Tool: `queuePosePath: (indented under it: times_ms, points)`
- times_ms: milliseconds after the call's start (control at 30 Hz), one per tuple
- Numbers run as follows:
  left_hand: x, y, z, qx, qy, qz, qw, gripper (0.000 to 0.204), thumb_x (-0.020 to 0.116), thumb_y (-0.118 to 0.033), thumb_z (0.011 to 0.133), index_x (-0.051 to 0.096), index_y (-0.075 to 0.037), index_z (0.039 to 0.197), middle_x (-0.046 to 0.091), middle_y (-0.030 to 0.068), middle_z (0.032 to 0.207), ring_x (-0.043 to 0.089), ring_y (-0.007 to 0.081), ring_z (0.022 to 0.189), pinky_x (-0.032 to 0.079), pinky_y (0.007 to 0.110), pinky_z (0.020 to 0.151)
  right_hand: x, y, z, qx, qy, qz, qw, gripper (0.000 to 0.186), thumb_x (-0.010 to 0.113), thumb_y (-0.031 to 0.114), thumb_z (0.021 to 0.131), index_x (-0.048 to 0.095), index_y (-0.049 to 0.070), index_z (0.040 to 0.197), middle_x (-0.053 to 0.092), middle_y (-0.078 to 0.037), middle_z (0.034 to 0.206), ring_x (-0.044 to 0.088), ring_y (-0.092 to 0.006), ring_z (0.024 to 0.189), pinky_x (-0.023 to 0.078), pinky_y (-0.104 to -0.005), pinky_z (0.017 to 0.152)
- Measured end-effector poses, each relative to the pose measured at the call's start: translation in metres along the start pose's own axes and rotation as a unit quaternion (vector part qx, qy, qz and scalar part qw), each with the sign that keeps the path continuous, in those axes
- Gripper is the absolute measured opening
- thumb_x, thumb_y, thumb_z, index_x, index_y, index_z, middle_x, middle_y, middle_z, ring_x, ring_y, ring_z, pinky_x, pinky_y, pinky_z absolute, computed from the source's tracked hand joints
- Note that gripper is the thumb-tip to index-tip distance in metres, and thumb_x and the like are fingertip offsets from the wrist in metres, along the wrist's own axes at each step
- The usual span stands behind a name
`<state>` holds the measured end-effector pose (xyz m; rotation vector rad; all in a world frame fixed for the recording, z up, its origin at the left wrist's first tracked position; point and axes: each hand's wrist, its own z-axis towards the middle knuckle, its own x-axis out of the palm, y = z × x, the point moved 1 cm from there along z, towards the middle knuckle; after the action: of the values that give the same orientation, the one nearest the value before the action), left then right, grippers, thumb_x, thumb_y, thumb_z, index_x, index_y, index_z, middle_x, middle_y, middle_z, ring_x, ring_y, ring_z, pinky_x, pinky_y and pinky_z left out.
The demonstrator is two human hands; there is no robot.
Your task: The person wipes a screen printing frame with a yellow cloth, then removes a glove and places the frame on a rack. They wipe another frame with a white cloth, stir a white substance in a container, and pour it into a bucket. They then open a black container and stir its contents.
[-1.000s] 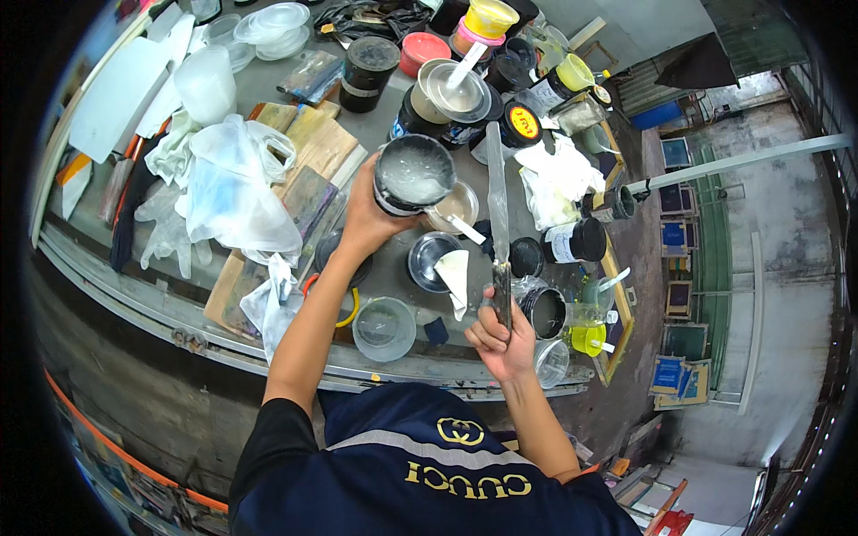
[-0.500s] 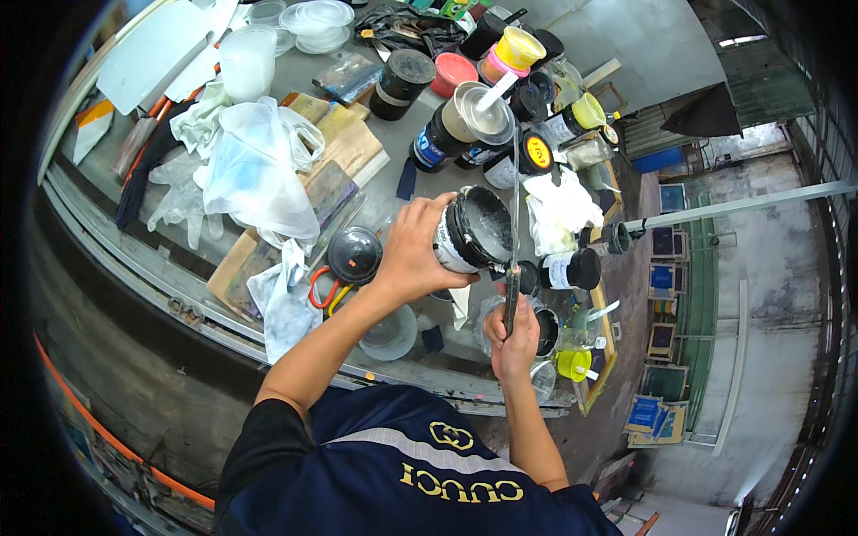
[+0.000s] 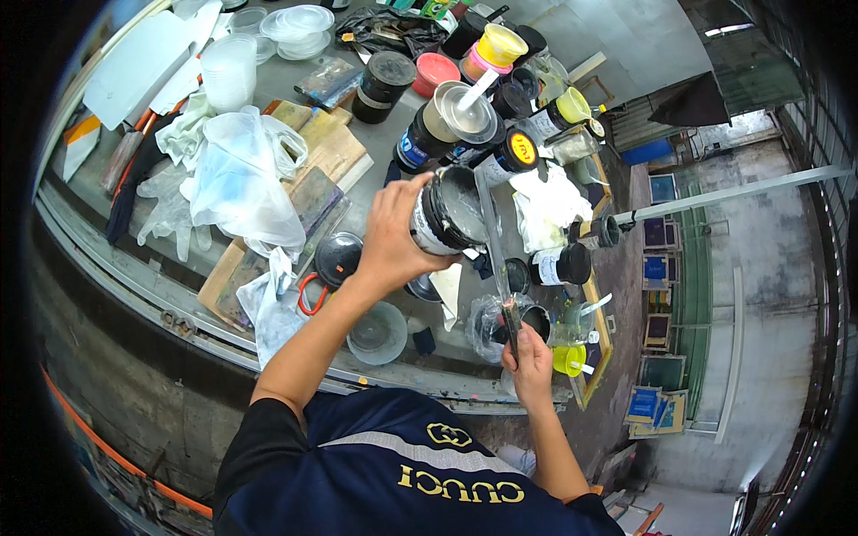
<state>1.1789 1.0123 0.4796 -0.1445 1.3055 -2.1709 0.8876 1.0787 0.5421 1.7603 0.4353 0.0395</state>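
Observation:
My left hand (image 3: 391,230) is wrapped round a black jar (image 3: 427,220) with a white label, holding it tilted above the table with its mouth to the right. Grey-white paste coats the inside, and smears mark the rim. In my right hand (image 3: 531,357) is a spatula (image 3: 494,241), gripped by its dark handle. Its long metal blade points up and away, alongside the jar's mouth; whether it touches the rim I cannot tell. Beside my left forearm lie a black lid (image 3: 339,259) and a clear plastic bowl (image 3: 376,333). A plastic-wrapped dark tub (image 3: 534,320) stands just beyond my right hand.
Several ink jars crowd the far side, among them a black jar (image 3: 384,87) and a yellow tub (image 3: 500,45). A crumpled white cloth (image 3: 550,210) lies right of the jar. At left are a plastic bag (image 3: 246,179), wood blocks (image 3: 326,147) and red-handled scissors (image 3: 308,295).
The spatula has tipped from nearly upright to a leftward lean, its blade now crossing closer by the jar's mouth. My right hand is slightly lower and farther right; the whole view has shifted a little.

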Motion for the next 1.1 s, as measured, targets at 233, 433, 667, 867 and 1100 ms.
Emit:
queuePosePath:
  times_ms: [233,433,667,867,1100]
  points:
    - [-0.017,0.006,0.018,0.017,-0.031,0.025,0.999,0.110,0.099,-0.030,0.050,0.049,-0.007,0.145,0.057,0.0155,0.121,0.056,0.0376,0.114,0.045,0.047,0.100,-0.015,0.000,-0.022,0.024,-0.011,-0.025,0.999,0.043,0.051,0.031,0.112,0.059,-0.001,0.138,0.047,0.004,0.069,0.039,-0.0046,0.058,0.029,-0.0219,0.052]
    - [-0.021,0.015,0.018,0.002,-0.049,-0.014,0.999,0.110,0.100,-0.029,0.050,0.049,-0.005,0.145,0.058,0.0156,0.121,0.056,0.0368,0.116,0.044,0.046,0.102,-0.023,0.008,-0.025,-0.026,0.007,0.108,0.994,0.046,0.050,0.038,0.111,0.061,0.000,0.134,0.043,0.003,0.061,0.036,-0.0049,0.053,0.027,-0.0244,0.050]
    - [-0.002,0.001,-0.009,-0.011,0.046,-0.051,0.998,0.110,0.098,-0.031,0.050,0.049,-0.005,0.145,0.058,0.0157,0.125,0.055,0.0370,0.118,0.044,0.046,0.103,0.005,0.028,0.002,0.128,0.183,0.450,0.865,0.057,0.028,0.057,0.112,0.059,0.008,0.116,0.034,0.012,0.054,0.029,-0.0049,0.047,0.029,-0.0259,0.060]
    - [0.008,-0.019,-0.024,-0.021,0.097,-0.072,0.992,0.112,0.099,-0.033,0.049,0.049,-0.004,0.146,0.058,0.0157,0.132,0.054,0.0368,0.122,0.040,0.046,0.108,0.010,0.025,0.006,0.135,0.182,0.415,0.881,0.055,0.030,0.055,0.113,0.059,0.009,0.110,0.035,0.011,0.052,0.028,-0.0038,0.044,0.027,-0.0243,0.054]
    - [0.006,-0.024,-0.022,-0.009,0.098,-0.045,0.994,0.112,0.098,-0.032,0.049,0.048,-0.006,0.146,0.058,0.0155,0.130,0.053,0.0380,0.122,0.041,0.047,0.107,-0.004,0.027,-0.006,0.126,0.123,0.252,0.952,0.051,0.037,0.050,0.113,0.058,0.004,0.106,0.033,0.009,0.054,0.026,-0.0046,0.046,0.026,-0.0264,0.053]
